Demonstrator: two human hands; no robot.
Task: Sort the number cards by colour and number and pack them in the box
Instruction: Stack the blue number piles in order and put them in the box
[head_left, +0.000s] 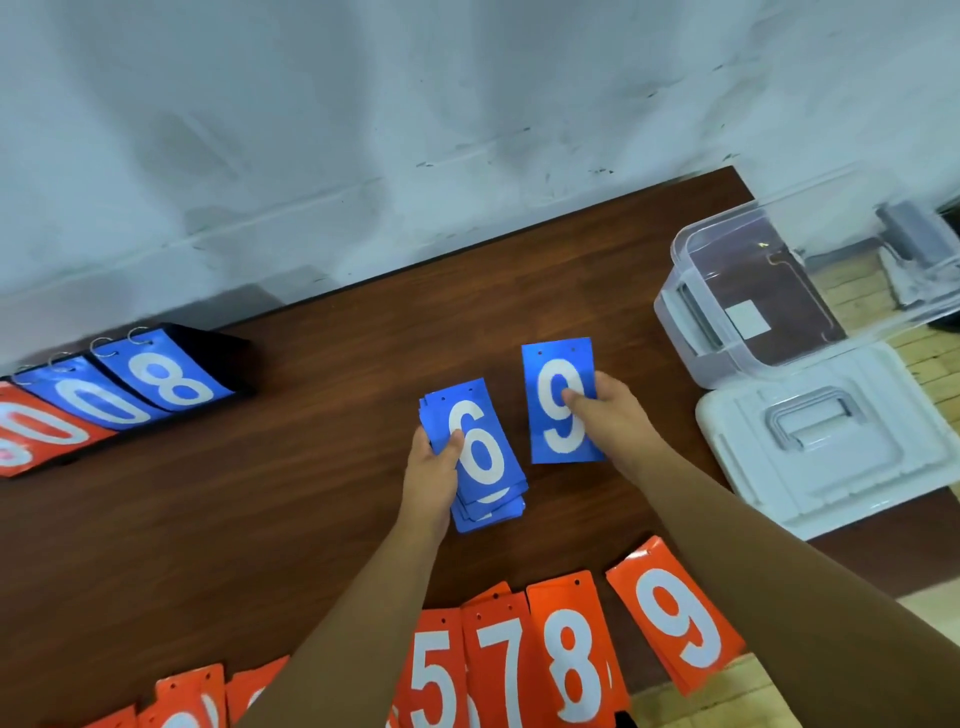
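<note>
Your left hand (434, 462) grips the blue stack (478, 457), a 6 on top, while your right hand (605, 410) pinches a blue 9 (561, 405) in its fingers just beside it. The orange cards (561, 660) lie in order along the counter (260, 493), it seems; the box (748, 306) holds no cards yet.

Table (234, 493) free centre-left; box (671, 312), lid (831, 467) flank right.

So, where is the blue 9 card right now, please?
Head view, centre: the right hand holds the blue 9 card, just right of the blue 6 stack.
</note>
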